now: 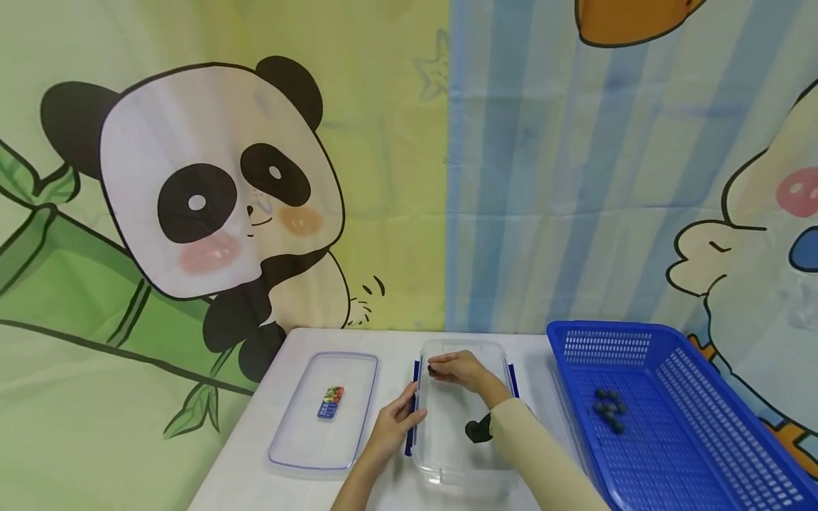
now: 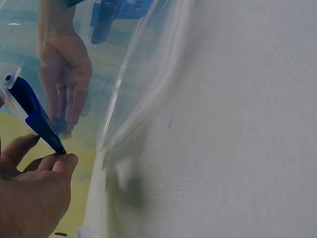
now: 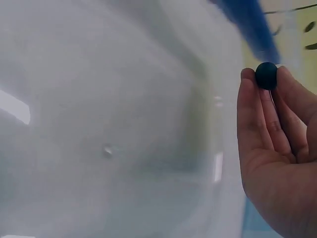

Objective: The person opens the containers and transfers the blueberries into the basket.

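Note:
My right hand (image 1: 461, 372) is over the far left part of a clear plastic container (image 1: 456, 454). Its thumb and fingertips pinch a small dark ball (image 3: 266, 76), round and smooth. At the container's left side, my left hand (image 1: 395, 426) grips the wall where a blue latch (image 2: 37, 114) hangs; fingers touch the latch's lower end in the left wrist view. Several similar dark balls (image 1: 610, 408) lie grouped in a blue plastic basket (image 1: 639, 454) on the right. Part of the container is hidden behind the right forearm.
Left of the container lies a clear lid (image 1: 300, 440) with a blue-edged rim and a colourful label (image 1: 331, 402). The white table (image 1: 243, 468) meets a printed cloth backdrop (image 1: 396, 213) behind. A black object (image 1: 478, 430) shows beside the right sleeve.

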A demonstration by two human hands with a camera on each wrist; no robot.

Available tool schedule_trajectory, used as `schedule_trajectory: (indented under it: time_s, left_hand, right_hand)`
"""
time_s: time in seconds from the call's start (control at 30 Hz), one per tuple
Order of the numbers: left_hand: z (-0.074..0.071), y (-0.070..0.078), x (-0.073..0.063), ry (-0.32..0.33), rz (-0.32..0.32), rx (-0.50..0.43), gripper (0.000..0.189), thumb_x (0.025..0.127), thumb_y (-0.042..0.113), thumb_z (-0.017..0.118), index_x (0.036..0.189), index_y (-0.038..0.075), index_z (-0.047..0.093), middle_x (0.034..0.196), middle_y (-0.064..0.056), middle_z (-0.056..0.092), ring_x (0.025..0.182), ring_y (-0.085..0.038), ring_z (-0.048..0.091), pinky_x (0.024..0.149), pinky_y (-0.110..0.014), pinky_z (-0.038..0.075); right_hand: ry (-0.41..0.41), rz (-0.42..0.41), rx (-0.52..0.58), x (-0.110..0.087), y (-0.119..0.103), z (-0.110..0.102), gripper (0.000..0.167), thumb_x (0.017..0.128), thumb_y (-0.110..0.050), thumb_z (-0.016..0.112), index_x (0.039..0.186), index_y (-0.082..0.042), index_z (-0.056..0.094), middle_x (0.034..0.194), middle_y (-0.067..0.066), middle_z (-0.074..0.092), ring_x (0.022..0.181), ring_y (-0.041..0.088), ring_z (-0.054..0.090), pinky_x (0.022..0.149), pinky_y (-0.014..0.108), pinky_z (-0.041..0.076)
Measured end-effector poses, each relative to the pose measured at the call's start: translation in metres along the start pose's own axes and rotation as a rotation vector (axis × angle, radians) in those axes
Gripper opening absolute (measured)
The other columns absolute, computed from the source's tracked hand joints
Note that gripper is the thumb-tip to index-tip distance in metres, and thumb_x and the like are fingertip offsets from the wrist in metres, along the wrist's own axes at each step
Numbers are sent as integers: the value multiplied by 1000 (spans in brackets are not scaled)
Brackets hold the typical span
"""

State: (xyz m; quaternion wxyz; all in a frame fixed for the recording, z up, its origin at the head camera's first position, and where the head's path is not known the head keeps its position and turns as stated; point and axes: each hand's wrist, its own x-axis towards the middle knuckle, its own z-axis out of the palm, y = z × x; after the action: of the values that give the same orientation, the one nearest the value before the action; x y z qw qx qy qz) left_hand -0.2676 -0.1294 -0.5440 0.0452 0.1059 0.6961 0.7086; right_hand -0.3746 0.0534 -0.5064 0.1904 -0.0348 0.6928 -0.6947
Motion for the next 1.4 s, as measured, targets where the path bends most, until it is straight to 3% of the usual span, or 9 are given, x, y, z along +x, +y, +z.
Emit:
schedule_trajectory:
  time_s: [0.2, 0.3, 0.43, 0.73, 0.9, 1.1, 1.4]
  left_hand:
    - [1, -1, 1, 16, 8, 33, 61, 88, 22, 64, 141, 9, 37, 149, -14, 22, 132, -30, 27, 105, -27, 27]
    - [0, -2, 1, 26, -4, 38, 61, 87, 22, 65, 141, 10, 38, 149, -14, 23, 132, -30, 27, 105, -28, 27]
    - [0, -3, 0, 30, -17, 43, 61, 87, 22, 65, 141, 10, 38, 149, -13, 23, 132, -30, 28, 105, -28, 27]
    - [0, -3, 0, 29, -4, 17, 62, 87, 21, 65, 141, 9, 37, 149, -13, 23, 132, -30, 28, 105, -24, 28]
    - [1, -6, 0, 38, -6, -5, 63, 86, 21, 66, 141, 8, 37, 148, -13, 23, 132, -29, 27, 105, -24, 26]
    - [0, -5, -1, 44, -18, -5, 62, 87, 20, 65, 141, 8, 37, 149, -13, 23, 132, -29, 27, 105, -25, 26]
    - [1, -3, -2, 38, -12, 5, 65, 86, 25, 66, 141, 7, 37, 148, -14, 23, 132, -29, 27, 105, -25, 26]
  right_hand:
    - [-171, -65, -24, -30, -45, -40, 36, 91, -4, 55, 123, 12, 51, 114, 23, 60, 99, 24, 63, 93, 39, 47]
    - [-224, -73, -62, -52, -63, -75, 39, 94, -5, 52, 128, 11, 46, 121, 23, 56, 104, 23, 60, 99, 42, 41]
    - [-229, -68, -62, -81, -71, -129, 41, 95, -4, 48, 132, 11, 41, 126, 22, 52, 109, 22, 57, 102, 42, 38]
    - [-140, -30, 47, -144, -52, -235, 39, 96, -5, 47, 134, 6, 43, 120, 9, 58, 108, 17, 58, 102, 40, 38]
    - [-125, -4, -15, -168, -26, -284, 33, 97, -7, 46, 128, -1, 53, 117, 4, 60, 106, 15, 59, 101, 40, 39]
    - [-103, 74, -136, -180, 1, -310, 37, 97, -9, 47, 129, 8, 48, 123, 12, 57, 108, 19, 58, 100, 45, 40]
    - [-133, 139, -141, -187, 22, -321, 32, 96, -4, 45, 123, 12, 52, 123, 18, 56, 107, 23, 58, 94, 42, 46]
